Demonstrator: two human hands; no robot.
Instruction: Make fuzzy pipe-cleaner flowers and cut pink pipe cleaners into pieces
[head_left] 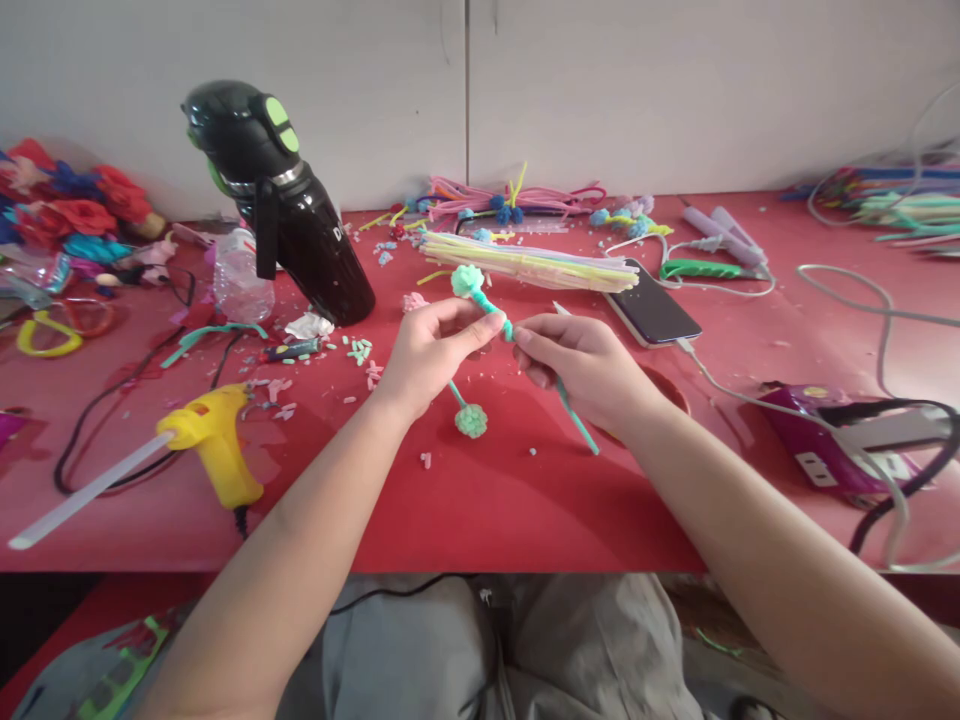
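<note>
Between my two hands is a green pipe cleaner [487, 306], its middle twisted in a coil and a pale green ball [468, 282] at its upper end. My left hand [439, 350] pinches the coiled stretch with thumb and fingers. My right hand [581, 360] closes on the other end of the coil, and a straight teal tail [577, 420] slants down below its fingers. Beneath my left hand a thin green stem leads to a second green ball [471, 421] low over the red table. Where that stem joins the coil is hidden by my fingers.
A yellow glue gun [214, 440] lies left of my arms. Behind it stands a black bottle [307, 220]. Beyond my hands are a bundle of pastel pipe cleaners [525, 262] and a phone [660, 310] on a cable. A purple box [832, 440] sits right. Small clippings litter the table.
</note>
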